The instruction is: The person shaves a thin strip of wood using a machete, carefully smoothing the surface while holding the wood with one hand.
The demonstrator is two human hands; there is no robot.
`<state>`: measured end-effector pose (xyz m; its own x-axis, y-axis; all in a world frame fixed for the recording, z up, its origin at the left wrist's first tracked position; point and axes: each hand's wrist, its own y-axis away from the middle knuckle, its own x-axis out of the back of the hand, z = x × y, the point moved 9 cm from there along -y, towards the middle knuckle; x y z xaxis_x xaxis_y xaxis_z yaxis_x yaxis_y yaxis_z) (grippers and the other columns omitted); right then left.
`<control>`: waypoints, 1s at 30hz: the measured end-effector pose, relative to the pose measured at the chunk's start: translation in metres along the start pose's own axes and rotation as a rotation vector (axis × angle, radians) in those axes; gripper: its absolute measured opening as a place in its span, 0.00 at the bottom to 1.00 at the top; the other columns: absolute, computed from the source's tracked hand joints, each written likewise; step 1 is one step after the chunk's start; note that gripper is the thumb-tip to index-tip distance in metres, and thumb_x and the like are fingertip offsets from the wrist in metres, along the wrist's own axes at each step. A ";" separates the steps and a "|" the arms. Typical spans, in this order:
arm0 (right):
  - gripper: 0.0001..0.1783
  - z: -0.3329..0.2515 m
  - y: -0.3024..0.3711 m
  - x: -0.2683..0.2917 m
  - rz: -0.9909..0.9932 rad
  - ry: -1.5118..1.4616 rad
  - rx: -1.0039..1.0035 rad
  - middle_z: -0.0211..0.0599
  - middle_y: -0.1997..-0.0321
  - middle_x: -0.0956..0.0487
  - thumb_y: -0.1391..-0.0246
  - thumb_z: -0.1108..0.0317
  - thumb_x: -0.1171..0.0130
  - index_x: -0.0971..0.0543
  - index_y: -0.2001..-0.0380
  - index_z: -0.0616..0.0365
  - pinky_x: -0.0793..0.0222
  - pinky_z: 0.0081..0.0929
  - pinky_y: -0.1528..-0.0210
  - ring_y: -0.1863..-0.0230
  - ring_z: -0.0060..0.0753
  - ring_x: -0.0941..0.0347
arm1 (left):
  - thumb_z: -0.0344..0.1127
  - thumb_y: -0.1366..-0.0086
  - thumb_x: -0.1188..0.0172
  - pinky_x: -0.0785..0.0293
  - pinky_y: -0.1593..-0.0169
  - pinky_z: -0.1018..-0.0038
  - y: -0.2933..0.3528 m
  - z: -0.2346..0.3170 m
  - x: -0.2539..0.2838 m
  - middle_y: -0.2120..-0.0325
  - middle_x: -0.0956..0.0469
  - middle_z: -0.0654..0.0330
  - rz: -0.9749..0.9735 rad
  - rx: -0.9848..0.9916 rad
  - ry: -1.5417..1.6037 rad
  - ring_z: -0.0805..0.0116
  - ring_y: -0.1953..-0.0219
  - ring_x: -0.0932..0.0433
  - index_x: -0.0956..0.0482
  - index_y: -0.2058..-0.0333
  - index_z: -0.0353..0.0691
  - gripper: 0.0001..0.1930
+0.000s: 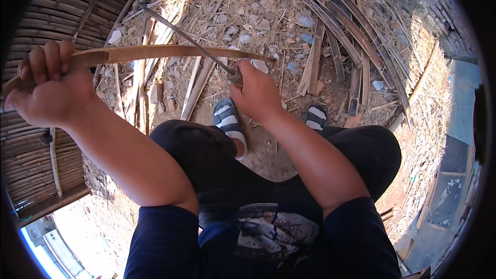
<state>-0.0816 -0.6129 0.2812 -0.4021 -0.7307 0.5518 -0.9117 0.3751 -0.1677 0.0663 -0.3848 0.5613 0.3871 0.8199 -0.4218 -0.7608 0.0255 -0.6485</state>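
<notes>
My left hand [51, 80] is closed round one end of a long split bamboo strip [155, 52], raised at the left. The strip runs to the right in front of me, pale along its face, with a dark node close to my fist. In my right hand [257, 89] is the handle of a long, narrow knife [178, 30], near the middle of the view. Its thin dark blade points away to the upper left and crosses the strip. Whether the blade touches the strip, I cannot tell.
Split bamboo pieces [356, 33] lie heaped at the far right, others [144, 72] at the left. Stones, straw and litter cover the ground [248, 26]. A bamboo-slat wall [39, 160] stands on the left, grey-blue panels [449, 175] on the right. My sandalled feet [226, 115] are below my hands.
</notes>
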 end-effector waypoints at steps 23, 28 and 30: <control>0.20 0.008 0.006 -0.008 0.074 -0.023 0.088 0.52 0.66 0.20 0.51 0.68 0.37 0.29 0.55 0.58 0.28 0.53 0.60 0.61 0.63 0.23 | 0.65 0.29 0.69 0.50 0.78 0.76 -0.006 -0.001 0.010 0.84 0.46 0.67 -0.040 0.020 0.011 0.74 0.84 0.51 0.38 0.72 0.46 0.28; 0.20 0.159 0.056 -0.043 -0.107 0.207 -0.430 0.58 0.64 0.20 0.50 0.68 0.38 0.30 0.55 0.62 0.27 0.54 0.56 0.59 0.63 0.22 | 0.63 0.28 0.71 0.50 0.77 0.76 0.010 0.000 0.009 0.83 0.46 0.67 0.315 -0.070 -0.261 0.73 0.83 0.52 0.39 0.72 0.45 0.28; 0.21 0.193 0.067 -0.036 -0.100 0.291 -0.539 0.61 0.67 0.21 0.52 0.69 0.37 0.30 0.56 0.66 0.27 0.53 0.58 0.61 0.65 0.22 | 0.63 0.27 0.72 0.51 0.77 0.76 0.006 -0.003 0.014 0.83 0.46 0.66 0.269 -0.058 -0.213 0.73 0.83 0.52 0.39 0.72 0.45 0.28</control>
<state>-0.1440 -0.6715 0.0926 -0.2083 -0.6197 0.7567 -0.7421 0.6041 0.2905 0.0687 -0.3746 0.5497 0.0544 0.8940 -0.4448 -0.7876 -0.2353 -0.5694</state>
